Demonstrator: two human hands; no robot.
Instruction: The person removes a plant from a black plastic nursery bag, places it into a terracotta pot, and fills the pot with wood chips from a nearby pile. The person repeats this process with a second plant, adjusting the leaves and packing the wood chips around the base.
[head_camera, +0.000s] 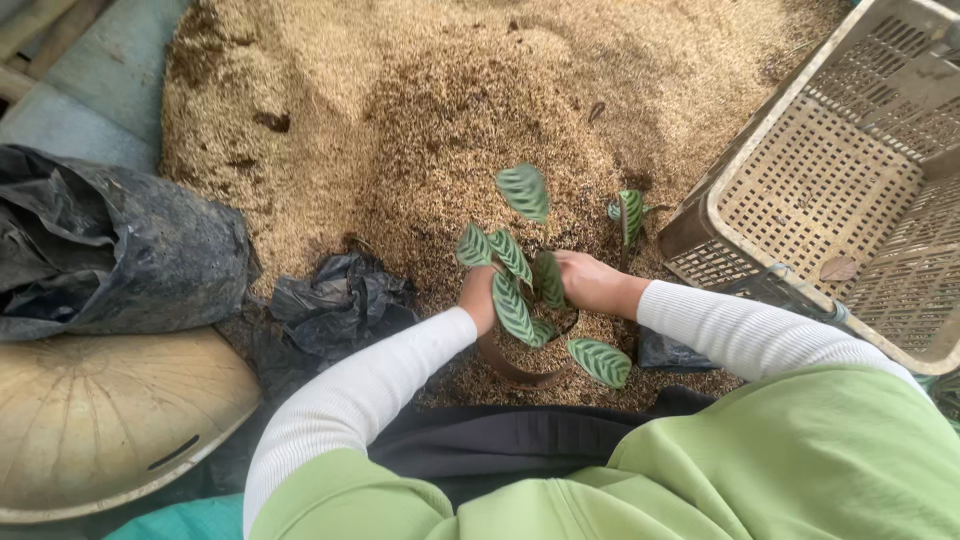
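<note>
A small plant with striped green leaves (513, 305) stands in a round brown pot (510, 366) filled with tan husk. My left hand (479, 297) rests on the pot's left rim beside the stem, partly hidden by leaves. My right hand (588, 281) presses on the husk at the pot's right side, fingers curled near the stem. Both arms wear white ribbed sleeves. A second small striped plant (628, 214) stands in the husk just beyond my right hand.
A large heap of tan husk (440, 110) fills the ground ahead. A beige plastic crate (850, 170) lies tilted at right. Black plastic bags (110, 250) and a crumpled black bag (340, 300) lie at left, above a conical straw hat (100, 420).
</note>
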